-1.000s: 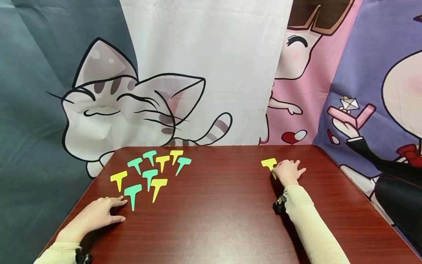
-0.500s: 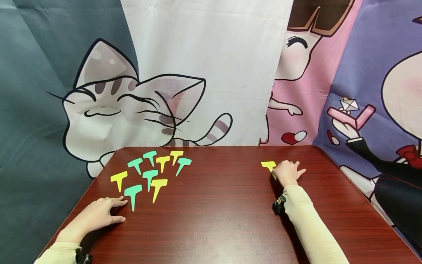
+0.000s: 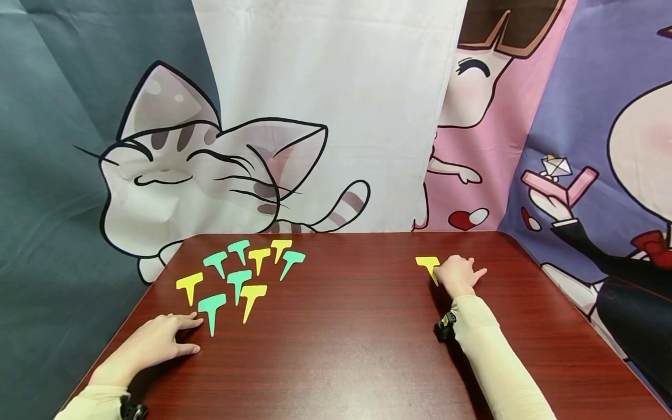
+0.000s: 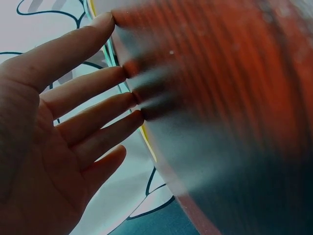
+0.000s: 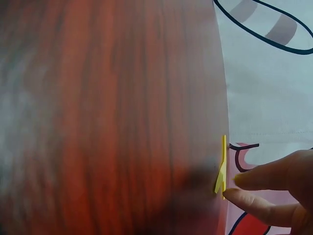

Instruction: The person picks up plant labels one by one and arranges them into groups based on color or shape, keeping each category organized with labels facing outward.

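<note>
A yellow T-shaped plant label (image 3: 427, 262) lies on the brown table (image 3: 346, 338) at the right. My right hand (image 3: 457, 274) is just beside it; in the right wrist view the thumb and a fingertip are close to the label (image 5: 221, 176), with a gap between them. Whether they touch it I cannot tell. My left hand (image 3: 157, 341) rests at the table's left, its fingers (image 4: 93, 90) extended and fingertips on the tabletop. Nearest to it lies a green T-shaped label (image 3: 212, 306), just past the fingertips. The left hand holds nothing.
Several more yellow and green T-shaped labels lie in a loose group at the back left, among them a yellow label (image 3: 253, 294) and a green label (image 3: 238, 280). A printed cloth backdrop (image 3: 336, 116) hangs behind the table's far edge.
The yellow label's head has turned slightly and lies flatter, and its stem shows more beside my right fingers. The right fingers shift slightly. My left hand stays still.
</note>
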A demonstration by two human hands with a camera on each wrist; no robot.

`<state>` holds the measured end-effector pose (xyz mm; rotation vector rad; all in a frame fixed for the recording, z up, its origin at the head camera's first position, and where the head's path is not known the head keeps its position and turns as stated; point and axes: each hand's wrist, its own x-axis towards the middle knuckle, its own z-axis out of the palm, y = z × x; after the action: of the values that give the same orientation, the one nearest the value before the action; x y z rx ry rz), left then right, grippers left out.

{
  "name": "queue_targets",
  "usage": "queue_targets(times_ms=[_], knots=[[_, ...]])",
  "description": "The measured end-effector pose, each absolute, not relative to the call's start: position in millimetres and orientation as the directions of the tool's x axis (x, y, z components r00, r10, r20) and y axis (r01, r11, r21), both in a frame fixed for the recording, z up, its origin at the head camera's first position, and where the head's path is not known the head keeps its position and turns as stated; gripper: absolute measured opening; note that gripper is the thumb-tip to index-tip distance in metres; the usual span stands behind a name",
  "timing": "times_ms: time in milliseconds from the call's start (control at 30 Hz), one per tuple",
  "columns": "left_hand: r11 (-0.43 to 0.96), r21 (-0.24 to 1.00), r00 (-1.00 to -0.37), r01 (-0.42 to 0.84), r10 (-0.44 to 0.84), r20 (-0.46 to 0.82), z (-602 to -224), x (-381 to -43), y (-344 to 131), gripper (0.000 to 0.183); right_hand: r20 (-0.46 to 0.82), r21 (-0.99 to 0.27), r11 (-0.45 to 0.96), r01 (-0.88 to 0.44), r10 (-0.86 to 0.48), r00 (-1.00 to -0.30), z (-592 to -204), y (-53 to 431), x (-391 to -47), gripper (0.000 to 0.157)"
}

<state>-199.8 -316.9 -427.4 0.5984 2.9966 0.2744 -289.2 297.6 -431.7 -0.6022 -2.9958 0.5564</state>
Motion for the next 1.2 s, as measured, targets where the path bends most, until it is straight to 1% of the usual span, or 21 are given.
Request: queue_targets(times_ms=[100, 167, 367, 500, 733, 933, 1200], knots=[[0.909, 0.183, -0.921, 0.375, 0.388, -0.037, -426.7, -200.3, -316.9, 0.061, 0.018, -0.377, 0.87, 0.317, 0.349, -0.937, -431.2, 300.2, -289.1, 0.032], [0.911, 0.179, -0.923, 0.371, 0.383, -0.036, -426.1, -200.5, -316.9, 0.061, 0.049, -0.395, 0.877, 0.274, 0.318, -0.947, -431.2, 302.0, -288.5, 0.03], [0.91, 0.178, -0.921, 0.376, 0.388, -0.037, -425.3, -200.8, -316.9, 0.061, 0.13, -0.441, 0.887, 0.135, 0.212, -0.969, -434.5, 308.8, -288.6, 0.035], [0.908, 0.179, -0.92, 0.378, 0.39, -0.034, -426.9, -200.7, -317.1, 0.061, 0.157, -0.448, 0.893, 0.046, 0.129, -0.979, -435.1, 314.1, -290.6, 0.038], [0.904, 0.181, -0.917, 0.387, 0.398, -0.029, -427.8, -201.7, -318.2, 0.061, 0.191, -0.377, 0.918, -0.123, -0.053, -0.98, -439.2, 328.3, -296.8, 0.045], [0.905, 0.184, -0.918, 0.382, 0.395, -0.034, -427.4, -201.1, -317.8, 0.061, 0.141, -0.35, 0.911, -0.218, -0.179, -0.974, -441.6, 343.3, -299.1, 0.052], [0.909, 0.178, -0.92, 0.376, 0.389, -0.046, -426.8, -201.4, -317.6, 0.061, 0.078, -0.338, 0.907, -0.252, -0.24, -0.968, -440.1, 356.7, -299.0, 0.061]])
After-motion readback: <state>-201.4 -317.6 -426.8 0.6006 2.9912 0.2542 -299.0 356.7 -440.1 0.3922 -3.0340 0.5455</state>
